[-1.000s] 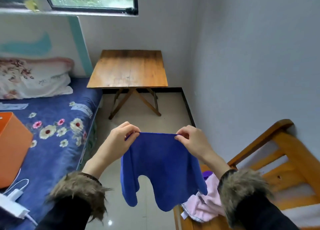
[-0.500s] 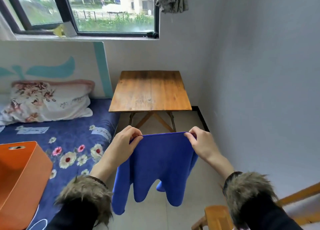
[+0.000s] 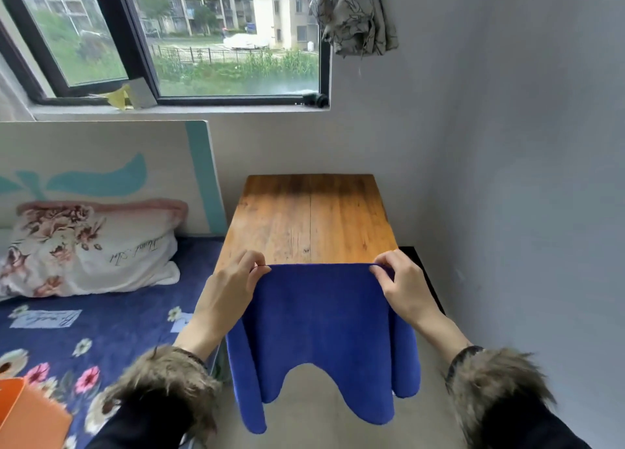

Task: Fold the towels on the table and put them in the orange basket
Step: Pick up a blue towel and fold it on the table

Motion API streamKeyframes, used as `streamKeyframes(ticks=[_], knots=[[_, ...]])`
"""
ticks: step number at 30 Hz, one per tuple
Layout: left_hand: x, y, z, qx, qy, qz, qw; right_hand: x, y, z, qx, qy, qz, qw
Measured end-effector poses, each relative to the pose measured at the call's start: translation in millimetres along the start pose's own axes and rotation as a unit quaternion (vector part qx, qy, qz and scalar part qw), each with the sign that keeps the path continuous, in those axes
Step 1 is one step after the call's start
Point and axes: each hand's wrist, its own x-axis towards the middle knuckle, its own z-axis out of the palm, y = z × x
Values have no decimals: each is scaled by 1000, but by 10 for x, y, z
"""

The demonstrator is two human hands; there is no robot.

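Observation:
A blue towel (image 3: 321, 327) hangs in the air in front of me, stretched flat along its top edge. My left hand (image 3: 233, 289) pinches the top left corner and my right hand (image 3: 402, 286) pinches the top right corner. The towel's top edge sits just at the near edge of the wooden table (image 3: 311, 218), whose top is bare. A corner of the orange basket (image 3: 27, 414) shows at the bottom left, standing on the bed.
A bed with a blue floral sheet (image 3: 101, 333) and a floral pillow (image 3: 84, 249) lies left of the table. A grey wall (image 3: 524, 211) runs close along the right. A window (image 3: 203, 36) is above, with a cloth (image 3: 351, 12) hanging beside it.
My view has lifted and come closer to the table. Both hands carried the blue towel forward to the table's near edge. The wooden chair with other towels has dropped out of view.

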Motion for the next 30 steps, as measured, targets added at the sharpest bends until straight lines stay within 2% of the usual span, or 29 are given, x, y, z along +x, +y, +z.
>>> streamKeyframes(ticks=[4, 8, 11, 14, 20, 23, 27, 30], knots=[[541, -192, 149, 33, 24, 33, 999, 631, 150, 76, -72, 59, -25, 995], [1090, -412, 355, 32, 40, 36, 998, 1223, 275, 220, -146, 104, -112, 977], [1511, -609, 540, 38, 30, 45, 998, 1666, 452, 363, -183, 112, -142, 966], [1935, -896, 755, 38, 27, 18, 999, 2092, 649, 550, -192, 101, -151, 964], [2922, -1482, 1146, 39, -5, 8, 999, 2997, 997, 944, -235, 105, -108, 960], [3394, -1783, 1364, 11, -57, -25, 998, 3438, 1086, 1118, -266, 107, -88, 954], [3836, -2104, 1664, 7, -144, -23, 989, 3868, 1271, 1302, -283, 86, -56, 953], [4059, -2317, 1877, 19, -167, -20, 985, 4134, 1440, 1466, -301, 52, -48, 951]])
